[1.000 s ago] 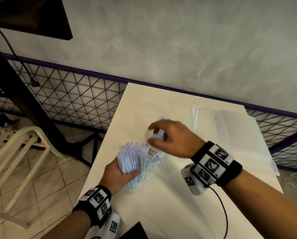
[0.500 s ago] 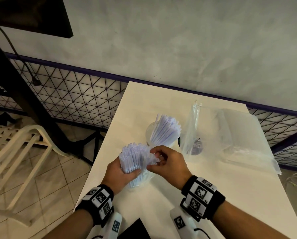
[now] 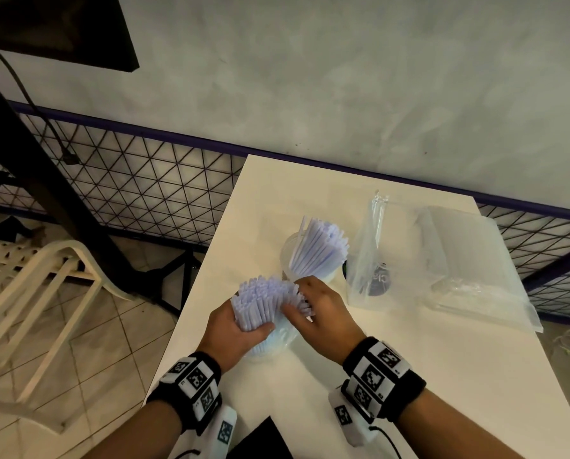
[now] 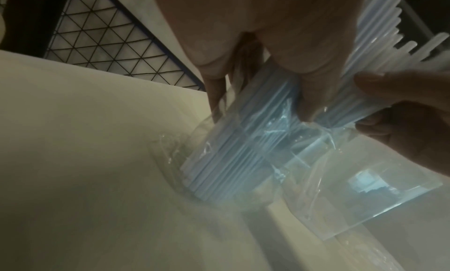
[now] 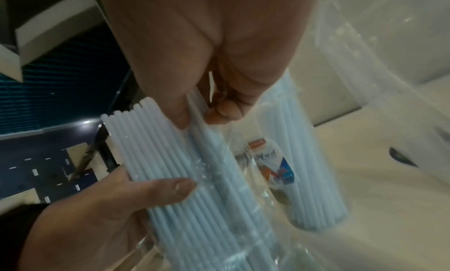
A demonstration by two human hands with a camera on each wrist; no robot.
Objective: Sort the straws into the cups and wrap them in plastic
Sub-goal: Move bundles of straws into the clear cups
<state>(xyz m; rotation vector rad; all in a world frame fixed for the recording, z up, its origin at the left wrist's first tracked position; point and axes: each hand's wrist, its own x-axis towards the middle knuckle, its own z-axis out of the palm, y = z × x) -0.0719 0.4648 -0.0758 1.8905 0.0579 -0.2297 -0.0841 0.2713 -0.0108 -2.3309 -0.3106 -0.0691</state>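
Note:
My left hand [image 3: 235,327] grips a thick bundle of white straws [image 3: 260,301] that stands in its clear plastic sleeve [image 4: 316,179] on the cream table [image 3: 409,376]. My right hand [image 3: 313,313] pinches a few straws [image 5: 199,109] at the bundle's right side between thumb and fingers. Just behind the hands, a clear cup [image 3: 288,250] holds a second bunch of straws [image 3: 320,250] that leans to the right. In the right wrist view this filled cup [image 5: 314,188] stands beyond the bundle [image 5: 175,169].
A clear plastic bag [image 3: 373,260] stands upright right of the cup, over a dark round thing. A flat stack of plastic bags [image 3: 475,263] lies at the back right. A black object [image 3: 267,440] sits at the near edge. A wire fence and white chair [image 3: 28,293] are to the left.
My right hand has drawn back from the cup, where it left a bunch of straws, to the bundle in my left hand and now pinches a few more.

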